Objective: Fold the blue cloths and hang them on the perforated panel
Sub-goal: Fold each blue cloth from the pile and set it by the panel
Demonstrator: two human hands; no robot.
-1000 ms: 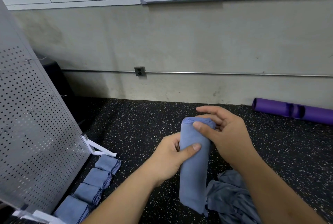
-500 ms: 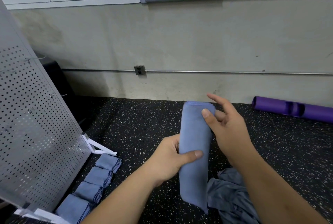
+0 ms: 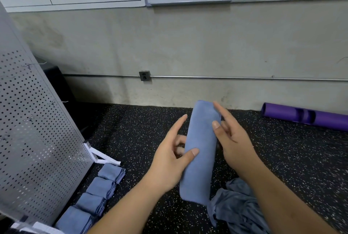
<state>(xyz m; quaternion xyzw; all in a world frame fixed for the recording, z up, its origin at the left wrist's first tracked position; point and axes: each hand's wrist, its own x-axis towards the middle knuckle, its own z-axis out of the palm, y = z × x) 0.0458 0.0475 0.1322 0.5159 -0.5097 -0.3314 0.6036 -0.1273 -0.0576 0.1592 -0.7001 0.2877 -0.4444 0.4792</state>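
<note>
While it is being held up over the speckled black floor [image 3: 131,135], the folded blue cloth [image 3: 201,151] is standing nearly upright between both hands.

The left hand [image 3: 169,160] is gripping the cloth's middle, thumb pressing on the front, lower fingers curling behind and forefinger pointing straight up. The right hand [image 3: 233,139] is laying its thumb on the upper right edge with forefinger outstretched; whether it is actually grasping cannot be told. A crumpled blue cloth [image 3: 239,209] is lying below, while four folded cloths [image 3: 98,194] are sitting in a row at the foot of the perforated panel [image 3: 37,139].
</note>
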